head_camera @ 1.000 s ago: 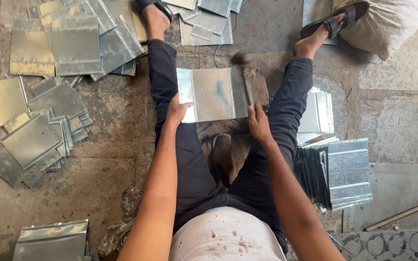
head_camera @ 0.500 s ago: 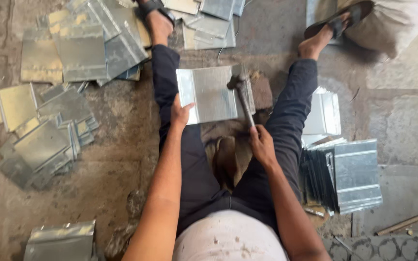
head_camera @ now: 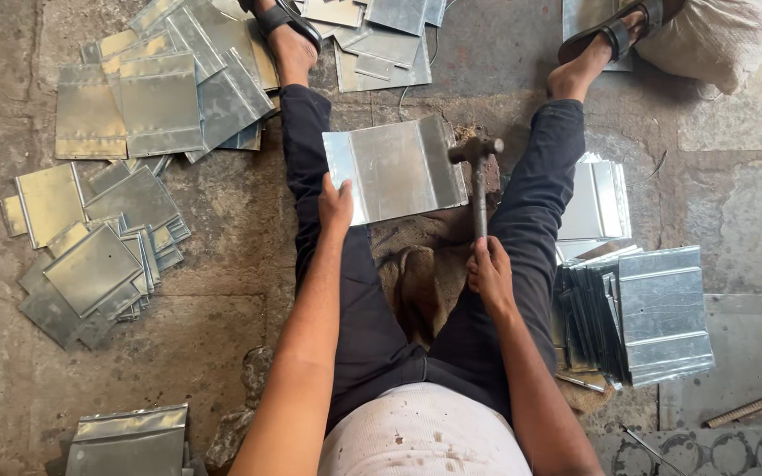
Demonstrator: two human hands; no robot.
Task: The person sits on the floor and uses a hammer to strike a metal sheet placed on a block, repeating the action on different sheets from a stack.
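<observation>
1. Person is sitting on the stone floor [head_camera: 222,353] with legs spread out, and the work sits right between them: a folded sheet-metal piece [head_camera: 396,169], shiny grey with a raised fold running down it, lying flat on what looks like a block wrapped in burlap [head_camera: 416,273].

2. Left hand [head_camera: 335,204] is pressed down on the near left corner of that sheet-metal piece, fingers curled over the edge, so it's pinning it, not lifting it.

3. Right hand [head_camera: 489,273] is closed tight around the handle of a hammer [head_camera: 478,176]. The head sits just at the right edge of the piece; can't honestly tell if it's touching the metal or hovering a hair above it.

4. So my read: this is the hammering step, flattening or setting the fold along the right side of the sheet.

5. What the next blow needs, I'd say: the left hand holding firm so the sheet doesn't skate, and the hammer landing square on the fold, well clear of those fingers.

6. Around them: a pile of finished-looking sheets [head_camera: 99,256] scattered off to the left, more up top near the sandalled feet, and a neat stack of blanks [head_camera: 637,317] standing on edge just beside the right leg.
</observation>
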